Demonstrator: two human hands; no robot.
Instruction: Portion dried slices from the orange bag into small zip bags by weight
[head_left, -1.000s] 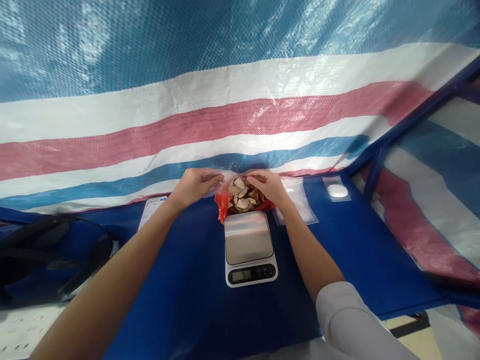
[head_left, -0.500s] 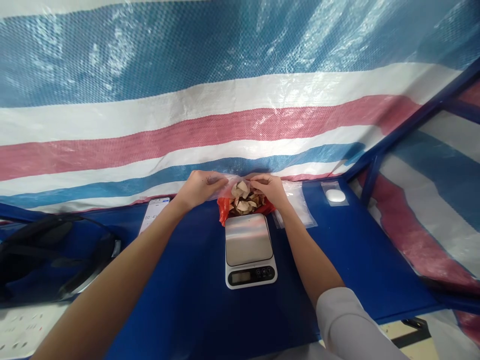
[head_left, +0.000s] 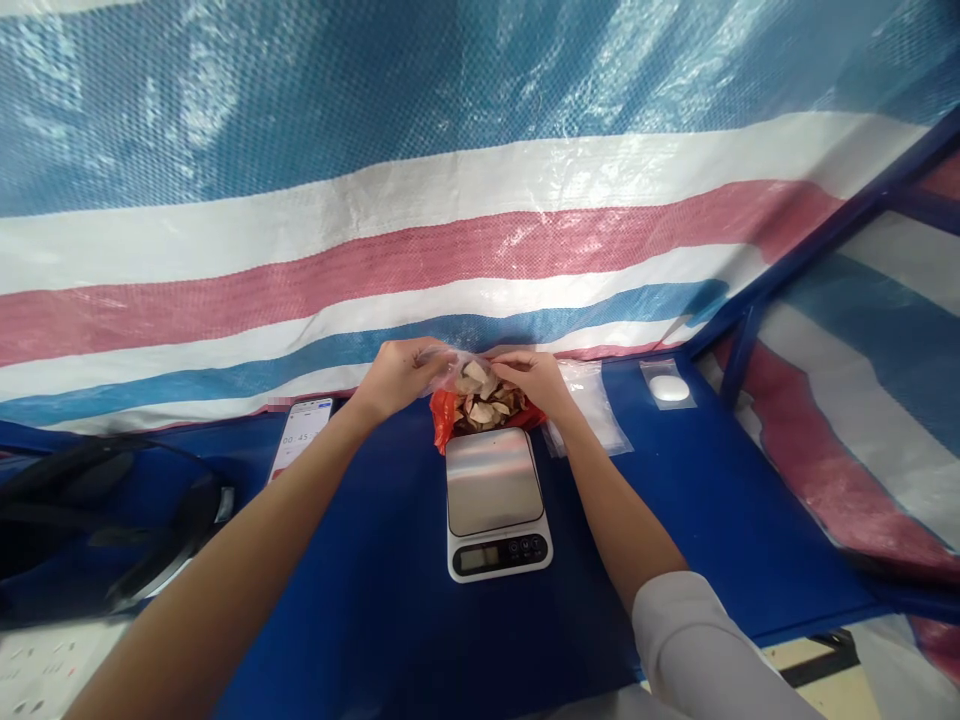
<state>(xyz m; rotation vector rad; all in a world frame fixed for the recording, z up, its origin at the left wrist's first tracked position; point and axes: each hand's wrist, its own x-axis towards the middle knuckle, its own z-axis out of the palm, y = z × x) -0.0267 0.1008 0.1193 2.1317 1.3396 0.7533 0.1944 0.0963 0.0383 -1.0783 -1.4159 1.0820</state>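
Clear plastic bag [head_left: 452, 369] is stretched sideways between the two hands, beyond the scale [head_left: 495, 485] and at the far side of the brown and pale pieces [head_left: 491, 412]. Nearest, the scale stands on the blue table [head_left: 360, 570], its long side running away from the person. Just past its far edge the red bag [head_left: 444, 412] lies open around the pieces; whether it touches the scale I cannot tell. Past that, the left hand [head_left: 401, 378] pinches the film between thumb and fingers, left of the pieces and apart from them. The right hand [head_left: 536, 382] is nearer to them: its bent fingers reach in from the right, over their far right edge, tips close together by a large pale piece. Whether they grip film or that piece is too small to tell. Farthest, the striped sheet [head_left: 480, 240] rises behind both hands.
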